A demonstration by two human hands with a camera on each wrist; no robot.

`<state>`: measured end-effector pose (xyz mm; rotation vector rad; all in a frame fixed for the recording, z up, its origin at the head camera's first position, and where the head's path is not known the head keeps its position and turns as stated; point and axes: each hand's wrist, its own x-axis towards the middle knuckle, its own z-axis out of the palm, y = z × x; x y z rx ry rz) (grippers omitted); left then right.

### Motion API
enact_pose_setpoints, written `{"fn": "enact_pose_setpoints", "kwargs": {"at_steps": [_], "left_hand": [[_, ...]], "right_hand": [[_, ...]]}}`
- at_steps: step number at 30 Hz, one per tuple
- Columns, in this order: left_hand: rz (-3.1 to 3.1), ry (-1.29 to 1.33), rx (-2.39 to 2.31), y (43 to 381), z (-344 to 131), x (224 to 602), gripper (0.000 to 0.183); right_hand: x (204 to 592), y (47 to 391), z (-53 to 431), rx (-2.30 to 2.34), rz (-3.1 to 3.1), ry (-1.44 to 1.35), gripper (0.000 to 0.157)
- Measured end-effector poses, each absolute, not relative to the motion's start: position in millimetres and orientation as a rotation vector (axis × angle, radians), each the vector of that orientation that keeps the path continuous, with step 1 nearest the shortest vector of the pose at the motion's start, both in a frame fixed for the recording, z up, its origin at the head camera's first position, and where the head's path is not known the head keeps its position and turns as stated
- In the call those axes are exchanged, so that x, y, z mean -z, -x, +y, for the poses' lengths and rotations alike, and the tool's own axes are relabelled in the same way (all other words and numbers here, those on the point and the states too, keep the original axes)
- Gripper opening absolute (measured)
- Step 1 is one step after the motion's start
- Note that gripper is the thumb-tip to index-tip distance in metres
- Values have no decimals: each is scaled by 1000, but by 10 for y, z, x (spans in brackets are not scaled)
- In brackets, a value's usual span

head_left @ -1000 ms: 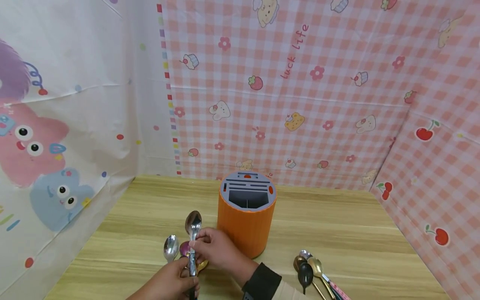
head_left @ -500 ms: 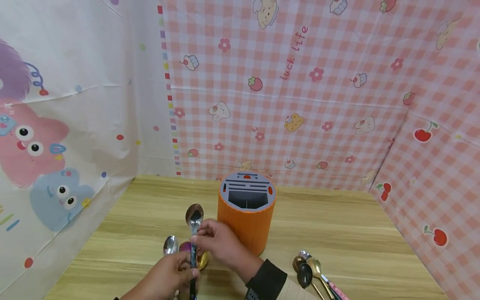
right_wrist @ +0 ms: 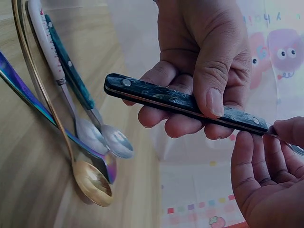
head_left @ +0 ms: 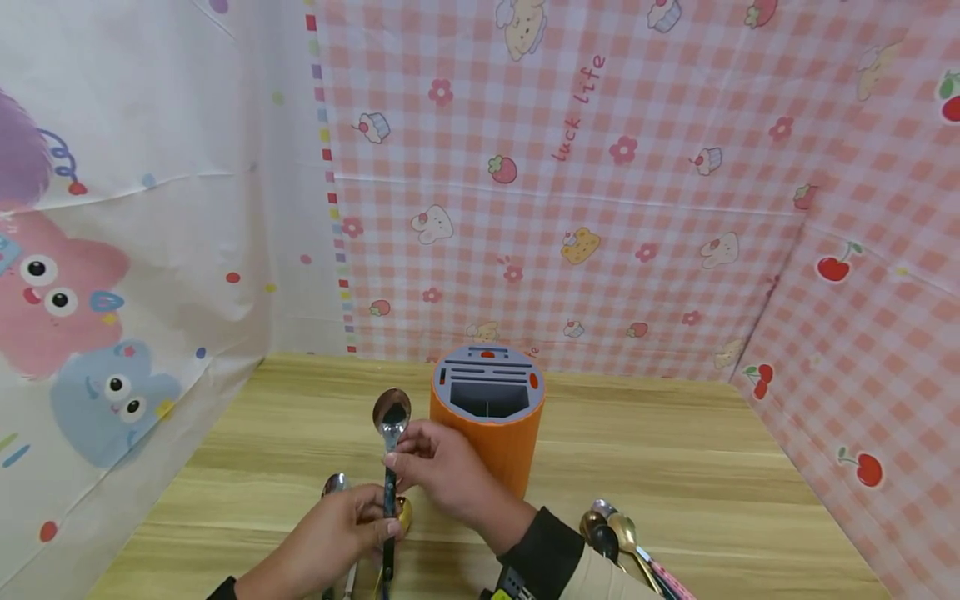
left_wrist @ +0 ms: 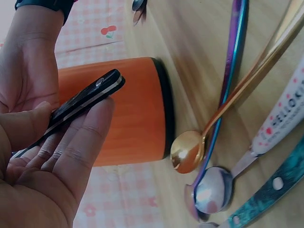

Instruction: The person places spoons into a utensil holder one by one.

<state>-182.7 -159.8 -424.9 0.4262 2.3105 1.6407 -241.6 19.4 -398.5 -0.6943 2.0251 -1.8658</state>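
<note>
A spoon with a shiny bowl (head_left: 392,408) and a dark marbled, riveted handle (right_wrist: 185,102) is held upright above the table by both hands. My left hand (head_left: 330,533) grips the handle between thumb and fingers. Higher up, my right hand (head_left: 450,475) pinches the metal neck just below the bowl. On the table beneath lie a gold spoon (left_wrist: 187,152), a rainbow purple-blue spoon (right_wrist: 107,166), a spoon with a white dotted handle (left_wrist: 280,109) and one with a teal handle (left_wrist: 270,190). In the head view, the left hand hides much of this pile.
Just behind the right hand stands an orange cylindrical utensil holder (head_left: 510,450) with a grey slotted top. Several more spoons (head_left: 624,529) lie in a heap at the table's right front. Patterned cloth walls (head_left: 585,183) enclose the wooden table (head_left: 675,450).
Both hands have lifted the spoon a little higher, its bowl rising beside the utensil holder. Their hold looks much the same. The head view has shifted slightly.
</note>
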Motion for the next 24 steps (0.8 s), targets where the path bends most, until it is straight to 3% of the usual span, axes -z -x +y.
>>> {"fn": "enact_pose_setpoints", "kwargs": {"at_steps": [24], "left_hand": [[2341, -494, -1634, 1857, -1505, 3972, 15]], "right_hand": [[3681, 2372, 300, 1901, 2036, 726, 18]]}}
